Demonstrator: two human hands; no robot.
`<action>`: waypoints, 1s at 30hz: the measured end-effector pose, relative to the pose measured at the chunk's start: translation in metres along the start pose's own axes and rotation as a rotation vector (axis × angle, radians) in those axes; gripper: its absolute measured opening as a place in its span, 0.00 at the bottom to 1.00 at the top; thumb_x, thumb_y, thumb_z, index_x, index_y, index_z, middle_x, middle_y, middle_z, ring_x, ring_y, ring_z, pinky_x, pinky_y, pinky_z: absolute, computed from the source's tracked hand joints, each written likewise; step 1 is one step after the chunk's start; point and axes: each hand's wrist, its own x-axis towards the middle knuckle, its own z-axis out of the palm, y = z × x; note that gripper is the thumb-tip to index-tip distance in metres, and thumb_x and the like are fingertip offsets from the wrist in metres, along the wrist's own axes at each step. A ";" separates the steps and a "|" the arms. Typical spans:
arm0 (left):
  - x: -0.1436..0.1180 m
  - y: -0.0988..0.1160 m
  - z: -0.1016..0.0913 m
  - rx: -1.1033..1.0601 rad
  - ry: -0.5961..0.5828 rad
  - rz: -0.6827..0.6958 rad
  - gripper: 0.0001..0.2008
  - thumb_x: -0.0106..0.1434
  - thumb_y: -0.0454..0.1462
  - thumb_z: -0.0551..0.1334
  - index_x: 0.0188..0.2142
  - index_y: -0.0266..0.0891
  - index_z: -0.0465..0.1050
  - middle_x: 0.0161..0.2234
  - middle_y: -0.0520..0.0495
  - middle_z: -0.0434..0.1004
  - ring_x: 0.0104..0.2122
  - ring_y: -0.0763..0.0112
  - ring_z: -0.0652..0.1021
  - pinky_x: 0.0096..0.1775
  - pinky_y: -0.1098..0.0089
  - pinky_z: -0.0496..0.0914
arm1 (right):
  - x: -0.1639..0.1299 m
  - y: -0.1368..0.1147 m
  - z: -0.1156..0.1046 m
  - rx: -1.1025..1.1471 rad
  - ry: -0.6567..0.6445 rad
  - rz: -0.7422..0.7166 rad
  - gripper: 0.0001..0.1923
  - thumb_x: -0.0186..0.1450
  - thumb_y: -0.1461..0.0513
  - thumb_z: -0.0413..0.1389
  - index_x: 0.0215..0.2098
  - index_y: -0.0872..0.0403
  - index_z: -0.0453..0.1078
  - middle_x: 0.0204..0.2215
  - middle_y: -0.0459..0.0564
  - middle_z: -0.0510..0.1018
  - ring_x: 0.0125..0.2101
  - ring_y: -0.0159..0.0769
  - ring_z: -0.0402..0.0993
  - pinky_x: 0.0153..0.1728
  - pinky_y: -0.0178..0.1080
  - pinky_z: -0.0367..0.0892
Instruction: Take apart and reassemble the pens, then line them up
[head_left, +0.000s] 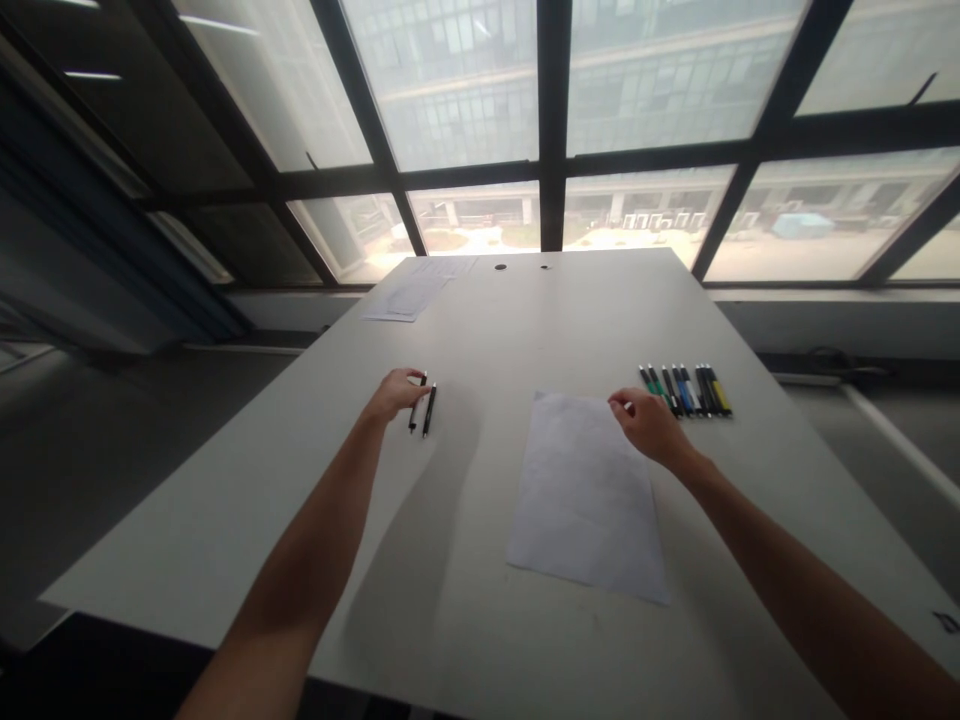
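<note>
On the left of the white table, my left hand (396,393) has its thumb and fingers closed about a dark-and-light pen (414,414). Just right of that one lies a black pen (430,411), roughly parallel to it. My right hand (646,425) is over the upper right corner of a blank white sheet of paper (577,490). Its fingers are curled in with the tips close together, and nothing shows between them. Beyond the right hand lies a row of several pens (703,391), with black, green, blue, white and yellow parts; the hand partly covers the row's left end.
The white table (480,640) reaches toward a large framed window (551,120). Papers (405,298) lie at its far left corner. Near the far edge are a dark round hole (501,267) and a small dark item (546,267). A blue curtain (150,230) hangs at left.
</note>
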 end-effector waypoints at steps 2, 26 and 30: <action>-0.011 0.022 0.011 -0.179 -0.076 -0.023 0.28 0.46 0.38 0.75 0.46 0.35 0.73 0.23 0.52 0.73 0.22 0.72 0.75 0.29 0.69 0.72 | 0.001 -0.002 0.005 0.124 0.000 0.011 0.10 0.66 0.59 0.54 0.34 0.54 0.77 0.30 0.50 0.81 0.29 0.35 0.75 0.35 0.37 0.66; -0.064 0.057 0.195 -0.429 -0.177 0.572 0.11 0.62 0.42 0.67 0.41 0.40 0.82 0.33 0.46 0.82 0.32 0.69 0.79 0.36 0.69 0.72 | 0.010 0.037 0.045 0.929 0.238 0.130 0.19 0.59 0.52 0.65 0.43 0.55 0.73 0.26 0.47 0.80 0.25 0.33 0.75 0.28 0.38 0.70; -0.061 0.053 0.197 -0.344 -0.138 0.647 0.10 0.62 0.42 0.67 0.40 0.42 0.83 0.36 0.46 0.83 0.34 0.69 0.79 0.38 0.69 0.72 | 0.010 0.038 0.047 0.943 0.312 0.186 0.18 0.57 0.53 0.67 0.40 0.55 0.74 0.25 0.48 0.81 0.24 0.35 0.77 0.27 0.38 0.71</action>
